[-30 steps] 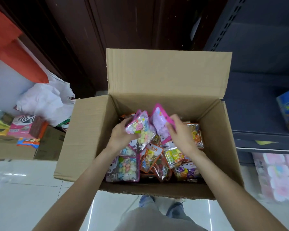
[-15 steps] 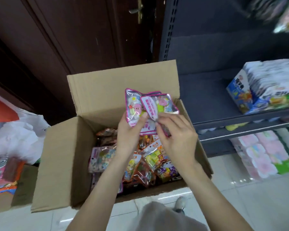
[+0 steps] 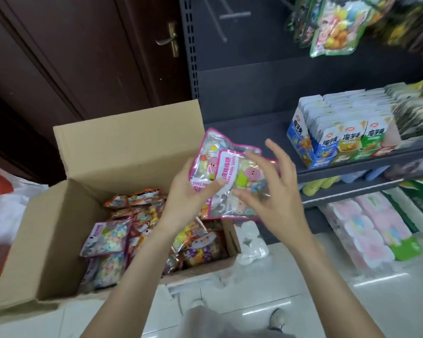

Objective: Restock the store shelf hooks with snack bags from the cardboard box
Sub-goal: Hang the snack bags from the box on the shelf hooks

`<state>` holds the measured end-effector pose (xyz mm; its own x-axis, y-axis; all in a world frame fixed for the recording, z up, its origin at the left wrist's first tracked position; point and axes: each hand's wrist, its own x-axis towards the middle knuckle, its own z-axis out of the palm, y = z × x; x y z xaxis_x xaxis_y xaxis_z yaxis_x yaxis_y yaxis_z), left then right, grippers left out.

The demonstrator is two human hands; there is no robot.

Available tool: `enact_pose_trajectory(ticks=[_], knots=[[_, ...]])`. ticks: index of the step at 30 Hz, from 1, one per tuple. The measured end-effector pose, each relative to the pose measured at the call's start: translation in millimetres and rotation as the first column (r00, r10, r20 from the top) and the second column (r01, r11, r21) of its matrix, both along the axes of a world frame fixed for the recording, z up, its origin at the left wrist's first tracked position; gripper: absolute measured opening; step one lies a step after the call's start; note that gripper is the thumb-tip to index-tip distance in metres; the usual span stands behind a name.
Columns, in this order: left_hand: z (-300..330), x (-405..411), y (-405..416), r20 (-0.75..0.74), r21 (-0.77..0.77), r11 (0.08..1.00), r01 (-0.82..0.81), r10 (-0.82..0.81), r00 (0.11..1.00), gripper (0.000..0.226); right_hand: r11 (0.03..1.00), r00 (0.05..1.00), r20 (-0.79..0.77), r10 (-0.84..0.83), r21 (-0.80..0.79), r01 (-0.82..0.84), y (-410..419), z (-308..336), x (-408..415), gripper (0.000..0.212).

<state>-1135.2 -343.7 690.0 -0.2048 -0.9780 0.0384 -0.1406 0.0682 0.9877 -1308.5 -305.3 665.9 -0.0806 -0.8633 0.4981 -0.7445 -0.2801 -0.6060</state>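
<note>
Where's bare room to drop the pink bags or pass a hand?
Free: dark shelf between the cardboard box flap and the blue snack cartons; an empty hook left of the hanging bags. Crowded: box interior, shelf right half. Left hand holds the pink bags; right hand open.

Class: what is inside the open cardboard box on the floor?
The cardboard box holds many colourful snack bags, loosely piled. The bottom and lower layers are covered, so a count is impossible.
</note>
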Motion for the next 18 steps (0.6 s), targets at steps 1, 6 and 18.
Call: enact_pose_trajectory(ticks=[1,6,18], knots=[[3.1,-14.5,6.9,0.013,-0.016,1.000,0.024,-0.023,1.000,0.040,0.999,1.000,0.004,0.011,0.035,-0.011,3.0,3.1,-18.6,0.065],[9.3,-87.2,37.9,-0.044,-0.024,0.999,0.025,-0.026,0.999,0.034,0.985,0.991,0.132,0.037,0.164,-0.059,22.8,13.5,-94.4,0.070],[22.9,-213.9,30.9,0.000,-0.203,0.964,-0.171,0.174,0.985,0.023,0.969,0.789,0.571,-0.225,0.212,0.123,26.8,24.0,-247.9,0.024]])
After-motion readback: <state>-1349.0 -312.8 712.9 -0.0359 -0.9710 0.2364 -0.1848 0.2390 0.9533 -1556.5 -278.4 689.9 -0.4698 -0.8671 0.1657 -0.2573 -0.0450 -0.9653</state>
